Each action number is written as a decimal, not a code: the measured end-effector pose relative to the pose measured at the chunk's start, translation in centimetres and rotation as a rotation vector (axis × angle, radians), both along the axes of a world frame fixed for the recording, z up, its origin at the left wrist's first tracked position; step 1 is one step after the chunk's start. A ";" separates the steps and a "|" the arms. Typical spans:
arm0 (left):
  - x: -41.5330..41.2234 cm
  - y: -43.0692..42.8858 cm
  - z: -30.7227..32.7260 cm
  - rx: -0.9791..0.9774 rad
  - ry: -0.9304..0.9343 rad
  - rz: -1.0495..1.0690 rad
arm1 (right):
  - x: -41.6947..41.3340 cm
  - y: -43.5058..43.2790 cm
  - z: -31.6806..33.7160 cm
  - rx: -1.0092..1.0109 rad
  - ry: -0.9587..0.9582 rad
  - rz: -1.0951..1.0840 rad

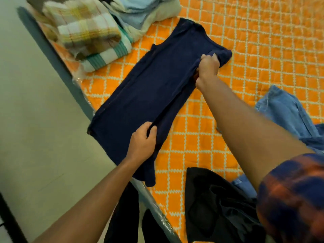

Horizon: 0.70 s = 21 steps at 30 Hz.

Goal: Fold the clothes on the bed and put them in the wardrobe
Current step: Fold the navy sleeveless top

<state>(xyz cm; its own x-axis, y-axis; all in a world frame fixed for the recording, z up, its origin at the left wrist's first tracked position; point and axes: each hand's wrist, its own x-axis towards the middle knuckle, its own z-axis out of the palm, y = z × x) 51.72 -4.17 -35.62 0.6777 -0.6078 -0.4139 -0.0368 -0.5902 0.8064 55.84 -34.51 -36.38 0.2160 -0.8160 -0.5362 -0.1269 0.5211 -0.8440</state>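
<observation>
On the orange quilted bed (263,50), near its left edge, I see the long navy-blue knit garment (149,88) lying flat. My left hand (142,142) pinches its raised fold at the near end. My right hand (207,67) grips the same fold at the far end. Crumpled black clothing (219,207) lies nearer me.

The dark navy cloth garment (149,88) looks soft, matt and finely knitted. The orange quilted bed cover (263,50) beneath is padded cloth, puckered along white lattice stitching. At the bed's far corner the checked woven towel (84,32) looks coarse and frayed. The pale blue denim garment (284,111) shows stitched seams. Clear glossy plastic wrap (164,223) crinkles along the bed's near edge.
</observation>
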 end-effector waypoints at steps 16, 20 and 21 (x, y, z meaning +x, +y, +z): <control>16.7 11.6 -2.5 0.381 -0.502 0.018 | 14.0 4.3 -2.9 -0.389 0.340 0.413; 16.5 7.6 -1.9 0.264 -0.720 -0.037 | 11.5 1.9 -2.6 -0.553 0.552 0.352; 16.3 5.8 -1.7 0.221 -0.735 -0.084 | 11.0 1.5 -2.9 -0.575 0.587 0.351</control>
